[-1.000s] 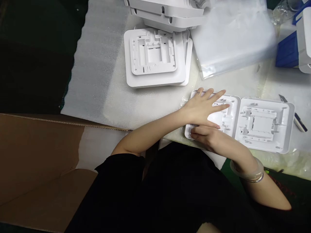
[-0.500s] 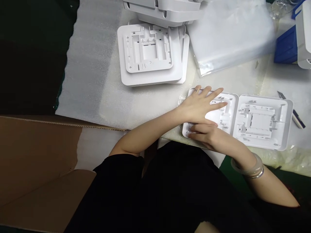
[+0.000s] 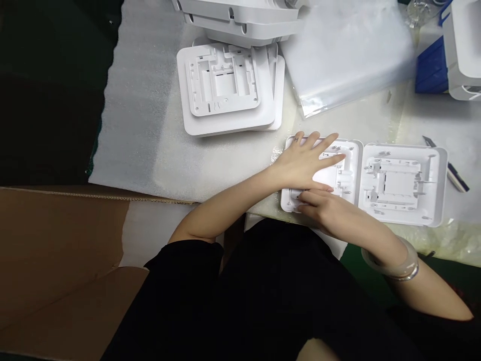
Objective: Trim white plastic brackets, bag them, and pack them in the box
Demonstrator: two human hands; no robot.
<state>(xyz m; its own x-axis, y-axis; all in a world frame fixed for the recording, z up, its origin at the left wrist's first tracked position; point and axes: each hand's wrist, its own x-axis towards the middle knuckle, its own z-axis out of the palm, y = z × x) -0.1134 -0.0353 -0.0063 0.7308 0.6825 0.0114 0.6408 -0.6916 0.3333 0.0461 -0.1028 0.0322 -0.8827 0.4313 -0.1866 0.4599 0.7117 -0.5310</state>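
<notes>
A white square plastic housing (image 3: 347,165) lies open side up near the table's front edge. My left hand (image 3: 306,163) rests flat on it, fingers stretched out and spread. My right hand (image 3: 323,210) comes in from the right, fingers curled against the housing's near left corner; what they pinch, if anything, is hidden. A second white housing (image 3: 402,183) lies right beside the first, touching it on the right.
A stack of white housings (image 3: 225,90) sits at the back, more white parts (image 3: 240,17) behind it. Clear plastic bags (image 3: 349,55) lie at the back right, a blue bin (image 3: 432,67) beyond. A knife (image 3: 449,168) lies far right. An open cardboard box (image 3: 60,260) stands at the left.
Both hands stay on the near housing; the right fingers shifted slightly along its near corner. The view drifted a little, so everything sits slightly further left.
</notes>
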